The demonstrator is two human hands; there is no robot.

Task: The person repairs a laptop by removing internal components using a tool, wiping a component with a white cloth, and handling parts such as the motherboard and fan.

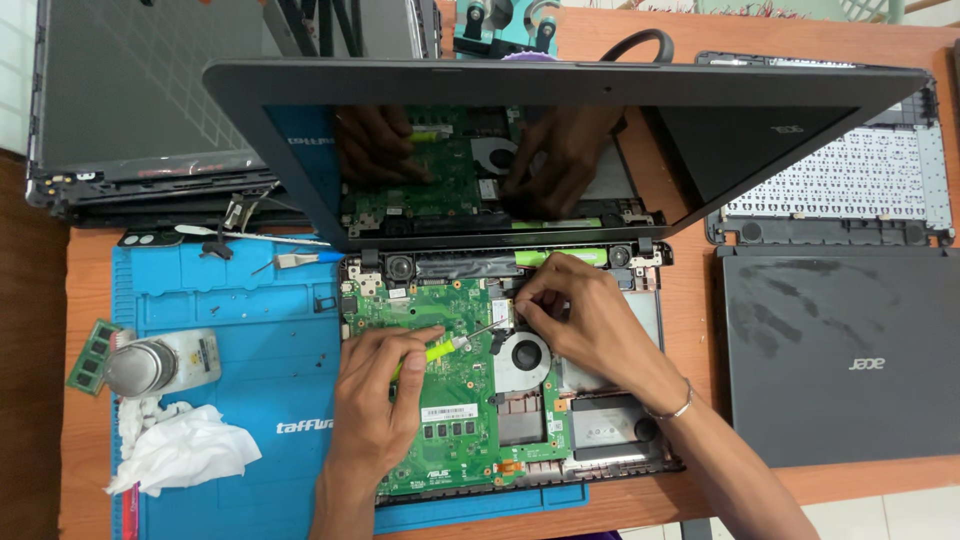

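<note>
An opened laptop base with a green motherboard [450, 390] lies on a blue repair mat [240, 350], its dark screen [560, 150] tilted up and mirroring both hands. My left hand [375, 395] grips a screwdriver with a yellow-green handle [440, 350], its metal tip pointing right toward a small card near the round fan [522, 358]. My right hand [580, 310] pinches at that small card by the tip, fingers closed together on it. A bracelet circles my right wrist.
A metal-capped bottle [160, 365], a crumpled white tissue [185, 450] and a green memory stick [92, 355] sit on the mat's left. Tweezers [290, 260] lie near the hinge. A black laptop cover [840, 350] and a keyboard frame [850, 180] lie right; another laptop [140, 100] back left.
</note>
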